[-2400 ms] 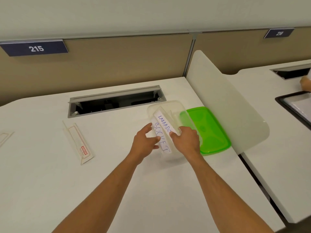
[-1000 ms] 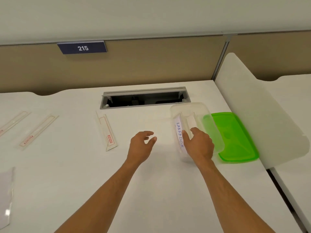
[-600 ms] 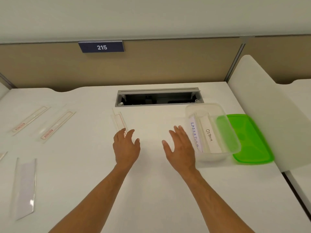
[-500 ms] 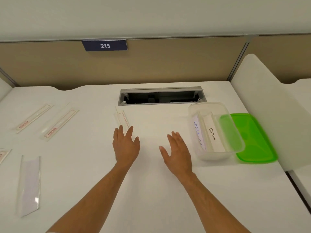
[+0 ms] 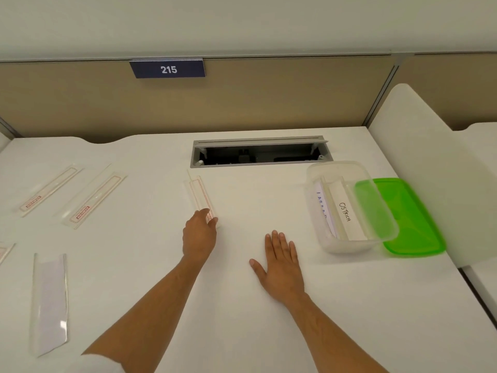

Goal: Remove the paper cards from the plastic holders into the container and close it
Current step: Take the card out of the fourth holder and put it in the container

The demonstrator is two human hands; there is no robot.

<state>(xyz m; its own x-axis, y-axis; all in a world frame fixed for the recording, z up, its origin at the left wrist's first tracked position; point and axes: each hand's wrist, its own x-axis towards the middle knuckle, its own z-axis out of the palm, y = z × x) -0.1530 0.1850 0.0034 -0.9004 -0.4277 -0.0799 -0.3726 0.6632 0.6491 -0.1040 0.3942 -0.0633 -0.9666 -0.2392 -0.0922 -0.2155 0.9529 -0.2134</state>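
Note:
A clear plastic holder [image 5: 199, 195] with a red-outlined card lies flat on the white desk [image 5: 242, 305], left of centre. My left hand [image 5: 199, 236] has its fingertips and thumb pinched on the holder's near end. My right hand [image 5: 282, 261] rests flat on the desk, fingers spread, holding nothing. At the right stands the clear container [image 5: 336, 244], open, with a card marked OSTRICH [image 5: 346, 215] and a blue-lettered card [image 5: 322, 208] inside. The green lid [image 5: 414, 219] lies beside it, partly under its right edge.
Two more narrow holders with cards [image 5: 48, 188] [image 5: 94, 196] lie at the far left. A wider clear holder [image 5: 49, 300] lies near left. An open cable slot [image 5: 259, 152] sits at the back, and a white divider panel [image 5: 419, 162] bounds the right side.
My right hand has left the container and dropped flat onto the desk. My left hand has reached forward and closed its fingers on the near end of the centre holder.

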